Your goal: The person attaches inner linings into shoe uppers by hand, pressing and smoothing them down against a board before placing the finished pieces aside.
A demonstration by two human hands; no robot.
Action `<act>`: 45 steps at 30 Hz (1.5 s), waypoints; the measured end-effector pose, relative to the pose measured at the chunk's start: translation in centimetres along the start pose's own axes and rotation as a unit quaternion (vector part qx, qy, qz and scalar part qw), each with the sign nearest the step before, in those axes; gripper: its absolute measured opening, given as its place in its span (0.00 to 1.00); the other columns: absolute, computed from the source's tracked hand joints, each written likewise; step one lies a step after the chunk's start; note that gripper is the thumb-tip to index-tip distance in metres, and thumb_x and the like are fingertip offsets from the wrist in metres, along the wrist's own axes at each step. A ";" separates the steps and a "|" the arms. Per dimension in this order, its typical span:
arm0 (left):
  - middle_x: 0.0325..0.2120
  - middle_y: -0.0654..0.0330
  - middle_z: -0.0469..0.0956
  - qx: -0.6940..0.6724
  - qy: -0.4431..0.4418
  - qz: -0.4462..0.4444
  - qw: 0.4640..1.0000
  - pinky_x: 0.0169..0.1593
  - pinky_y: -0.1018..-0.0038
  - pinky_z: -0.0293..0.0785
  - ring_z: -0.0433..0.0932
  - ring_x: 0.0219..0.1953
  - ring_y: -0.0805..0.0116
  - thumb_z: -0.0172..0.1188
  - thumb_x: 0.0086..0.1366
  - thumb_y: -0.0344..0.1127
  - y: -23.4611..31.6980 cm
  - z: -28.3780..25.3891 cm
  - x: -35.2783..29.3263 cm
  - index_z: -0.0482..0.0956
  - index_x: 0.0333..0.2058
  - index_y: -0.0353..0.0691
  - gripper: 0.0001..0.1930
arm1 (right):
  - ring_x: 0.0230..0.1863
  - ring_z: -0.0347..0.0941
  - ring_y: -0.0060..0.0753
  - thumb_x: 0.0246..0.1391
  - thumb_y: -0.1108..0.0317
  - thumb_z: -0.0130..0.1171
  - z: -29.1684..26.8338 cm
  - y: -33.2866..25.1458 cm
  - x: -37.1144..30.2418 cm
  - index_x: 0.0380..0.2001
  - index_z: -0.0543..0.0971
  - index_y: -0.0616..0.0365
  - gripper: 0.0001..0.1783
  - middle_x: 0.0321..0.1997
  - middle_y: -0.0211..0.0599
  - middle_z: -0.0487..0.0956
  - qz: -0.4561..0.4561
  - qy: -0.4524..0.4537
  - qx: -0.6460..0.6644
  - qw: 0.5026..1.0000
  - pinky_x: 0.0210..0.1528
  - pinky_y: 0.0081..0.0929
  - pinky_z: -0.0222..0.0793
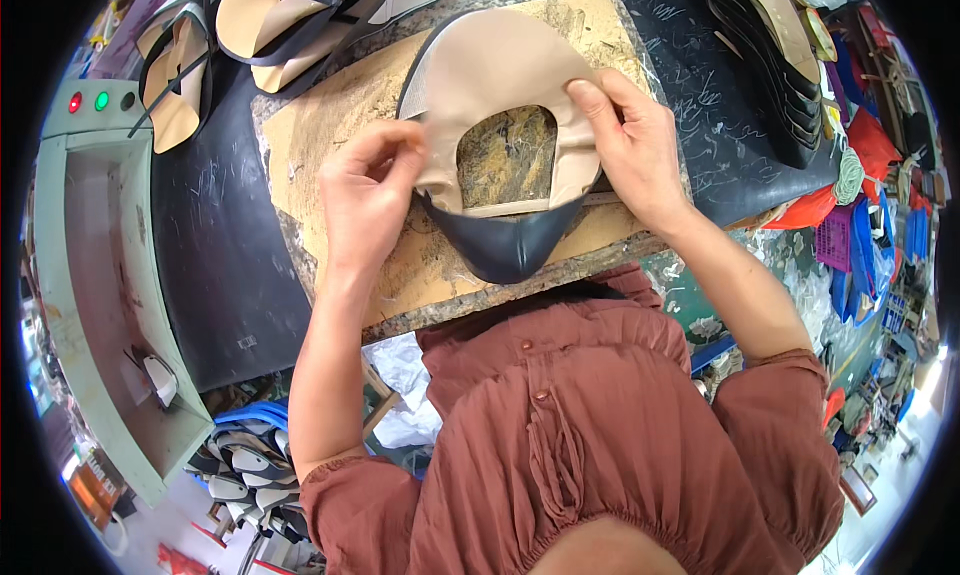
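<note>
A shoe upper [490,70] lies over the work board, its beige lining facing up and its black pointed toe toward me. Through its oval opening the worn board surface shows. My left hand [372,180] is closed at the upper's left edge, thumb and fingers pinched together there. On the opposite side, my right hand [630,140] grips the right edge, with the thumb on top of the lining and the fingers partly hidden.
The scuffed board [320,165] rests on a black-covered table [225,245]. More uppers lie in piles at the far left [275,20] and far right [770,50]. A pale green metal housing [130,305] with red and green lights stands at the left. Colourful items crowd the right side.
</note>
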State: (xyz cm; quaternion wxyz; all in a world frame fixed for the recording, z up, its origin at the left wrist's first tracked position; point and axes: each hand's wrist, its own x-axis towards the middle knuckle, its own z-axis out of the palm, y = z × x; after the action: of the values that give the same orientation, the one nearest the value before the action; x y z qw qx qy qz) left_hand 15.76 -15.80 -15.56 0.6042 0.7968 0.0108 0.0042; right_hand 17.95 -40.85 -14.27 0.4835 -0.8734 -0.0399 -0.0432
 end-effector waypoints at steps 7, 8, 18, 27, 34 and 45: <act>0.32 0.60 0.84 0.072 -0.081 -0.057 0.992 0.37 0.77 0.77 0.83 0.34 0.71 0.66 0.57 0.25 2.7 0.1 2.7 0.83 0.39 0.36 0.10 | 0.24 0.74 0.20 0.59 0.62 0.64 -0.3 0.0 0.6 0.37 0.80 0.60 0.11 0.24 0.36 0.80 -0.006 -0.057 0.060 0.997 0.29 0.24 0.70; 0.32 0.59 0.84 -0.066 -0.078 -0.129 0.986 0.36 0.76 0.77 0.83 0.33 0.70 0.66 0.57 0.25 1.3 -0.5 2.9 0.82 0.38 0.36 0.10 | 0.24 0.76 0.26 0.59 0.63 0.63 -0.5 0.2 0.8 0.37 0.80 0.61 0.11 0.25 0.39 0.80 0.009 -0.057 0.073 0.996 0.29 0.27 0.70; 0.32 0.58 0.78 0.024 -0.144 0.029 0.989 0.35 0.74 0.76 0.77 0.31 0.73 0.80 0.41 0.35 1.9 3.5 6.5 0.69 0.55 0.31 0.41 | 0.27 0.78 0.55 0.57 0.64 0.61 -0.3 -0.2 0.2 0.31 0.76 0.63 0.12 0.24 0.54 0.78 -0.001 -0.009 -0.059 0.998 0.29 0.39 0.71; 0.33 0.62 0.82 -0.013 -0.192 -0.057 0.980 0.36 0.79 0.76 0.80 0.33 0.77 0.74 0.53 0.32 2.8 2.9 6.7 0.80 0.42 0.29 0.19 | 0.25 0.78 0.53 0.59 0.63 0.62 0.3 0.0 -1.0 0.30 0.77 0.63 0.12 0.22 0.50 0.78 0.006 0.074 -0.076 0.994 0.25 0.37 0.71; 0.33 0.51 0.81 0.226 -0.147 0.078 0.960 0.37 0.64 0.77 0.83 0.34 0.59 0.76 0.49 0.39 3.5 6.5 5.3 0.78 0.44 0.32 0.27 | 0.31 0.79 0.50 0.55 0.69 0.63 1.2 0.8 -2.3 0.30 0.79 0.61 0.06 0.31 0.47 0.81 -0.102 0.132 -0.089 0.982 0.32 0.34 0.74; 0.29 0.49 0.78 0.241 -0.227 0.202 0.922 0.40 0.61 0.72 0.77 0.35 0.46 0.75 0.46 0.43 4.5 6.3 7.4 0.82 0.34 0.32 0.22 | 0.60 0.69 0.38 0.46 0.50 0.64 -2.1 1.1 -6.9 0.51 0.77 0.64 0.34 0.57 0.42 0.73 -0.240 -0.127 -0.277 0.922 0.55 0.35 0.67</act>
State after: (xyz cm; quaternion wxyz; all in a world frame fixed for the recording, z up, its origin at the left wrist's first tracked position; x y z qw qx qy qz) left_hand 23.30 -22.90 -12.94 0.3661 0.8834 -0.2867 -0.0578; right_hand 11.12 -43.36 -14.89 0.1885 -0.9347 -0.2962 -0.0558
